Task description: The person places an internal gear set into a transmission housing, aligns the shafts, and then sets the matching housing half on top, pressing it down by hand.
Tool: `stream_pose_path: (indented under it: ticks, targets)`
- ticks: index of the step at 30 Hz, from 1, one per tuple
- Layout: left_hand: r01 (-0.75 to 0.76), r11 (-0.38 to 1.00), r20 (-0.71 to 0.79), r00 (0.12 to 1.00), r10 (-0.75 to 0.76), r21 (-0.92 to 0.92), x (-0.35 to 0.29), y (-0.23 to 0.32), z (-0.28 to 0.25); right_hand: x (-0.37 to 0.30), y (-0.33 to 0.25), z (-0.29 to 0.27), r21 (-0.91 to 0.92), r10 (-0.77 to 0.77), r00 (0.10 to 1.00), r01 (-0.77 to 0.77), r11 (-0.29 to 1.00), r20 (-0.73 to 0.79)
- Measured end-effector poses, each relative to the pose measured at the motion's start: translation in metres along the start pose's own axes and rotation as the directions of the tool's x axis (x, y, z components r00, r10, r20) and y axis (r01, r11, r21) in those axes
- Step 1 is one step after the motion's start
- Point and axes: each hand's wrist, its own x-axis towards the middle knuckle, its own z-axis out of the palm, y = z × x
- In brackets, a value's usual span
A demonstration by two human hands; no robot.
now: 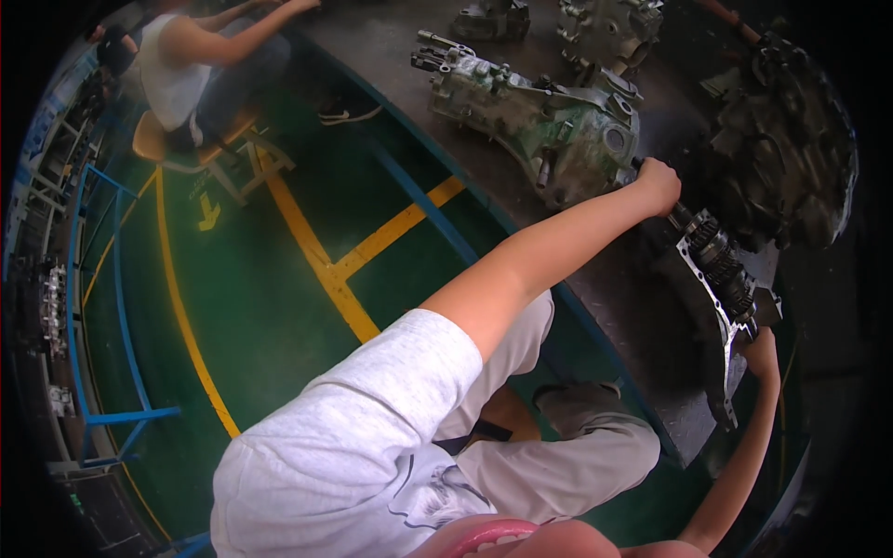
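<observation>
A dark gear shaft (714, 256) with several toothed gears slants across the bench's near right part. My left hand (659, 187) is closed round its thin upper end, and a dark tip sticks out past the fist. At the lower end, my right hand (761, 355) has its fingers curled about the shaft's end, partly hidden by the metal. A silver-edged housing plate (721, 321) with bolt holes along its rim lies along the gears, close to the right hand. Just beyond my left hand rests a large grey gearbox casing (544, 116).
More dirty metal casings (609, 28) stand farther back on the dark bench (558, 237), with a big dark casing (786, 139) on the right. A co-worker (181, 70) sits on a stool (200, 153) at upper left. A blue metal frame (130, 307) stands at far left.
</observation>
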Motion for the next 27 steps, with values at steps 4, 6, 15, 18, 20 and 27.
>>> stream_pose_path:
  ticks: [4, 6, 15, 18, 20, 27]
  targets:
    - [-0.002, 1.0, 0.007, 1.0, 0.003, -0.03, -0.001, 0.0, 0.0, 0.007, 0.009, -0.005, 0.004, 0.231, 0.955, -0.235, 0.972, 0.189]
    - [-0.056, 0.998, -0.051, 0.997, 0.056, 0.002, -0.003, 0.002, -0.002, 0.002, -0.002, -0.011, 0.041, 0.202, 0.953, -0.216, 0.976, 0.224]
    - [-0.037, 0.999, -0.102, 0.994, 0.037, 0.0, -0.002, -0.002, 0.003, 0.012, -0.012, -0.02, -0.095, 0.288, 0.899, -0.272, 0.958, 0.33]
    - [-0.019, 1.0, -0.038, 0.999, 0.019, -0.001, -0.001, -0.002, 0.0, 0.01, -0.008, -0.012, -0.062, 0.285, 0.917, -0.279, 0.958, 0.278]
    - [-0.013, 1.0, -0.023, 1.0, 0.013, -0.009, 0.0, -0.002, -0.001, 0.006, -0.01, -0.009, -0.073, 0.209, 0.963, -0.2, 0.977, 0.169]
    - [-0.08, 0.996, 0.22, 0.973, 0.07, 0.038, 0.015, -0.007, -0.01, 0.004, 0.01, 0.004, -0.216, 0.241, 0.97, -0.228, 0.949, 0.035]
